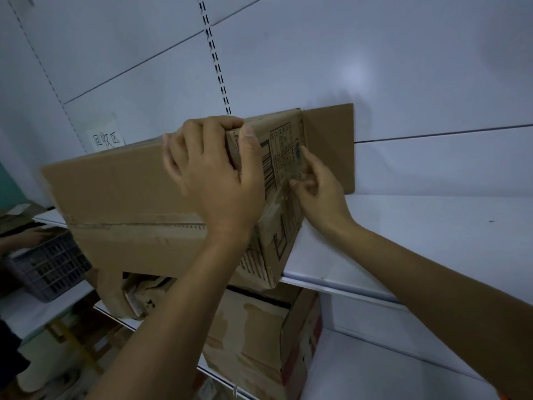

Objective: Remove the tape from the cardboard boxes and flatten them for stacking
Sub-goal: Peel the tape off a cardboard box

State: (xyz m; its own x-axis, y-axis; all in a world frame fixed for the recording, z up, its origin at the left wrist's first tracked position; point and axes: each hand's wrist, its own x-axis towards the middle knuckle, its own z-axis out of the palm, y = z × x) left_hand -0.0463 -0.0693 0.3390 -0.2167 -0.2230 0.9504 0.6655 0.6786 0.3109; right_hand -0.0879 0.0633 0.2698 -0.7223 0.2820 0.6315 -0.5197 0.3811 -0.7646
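- Head view: a long cardboard box [121,186] lies across a white shelf [403,235], its near end jutting past the shelf's front edge, its far right flap [331,145] open against the wall panel [375,67].
- The left hand [213,174] is wrapped over the box's top right corner, fingers curled over the top edge and thumb pressed on the printed end panel.
- The right hand [317,183] has its fingertips pressed together, pinching what looks like clear tape [281,194] on that end panel; the tape's loose edge is hard to make out.
- More crumpled cardboard [259,342] sits on the lower shelf, and a grey crate [49,269] stands at the far left.
- Risk, as I judge it: a hard pull could tear the tape into strips or rip the panel's printed paper.
- The overhanging box could also tip off the shelf if the left hand loosens.
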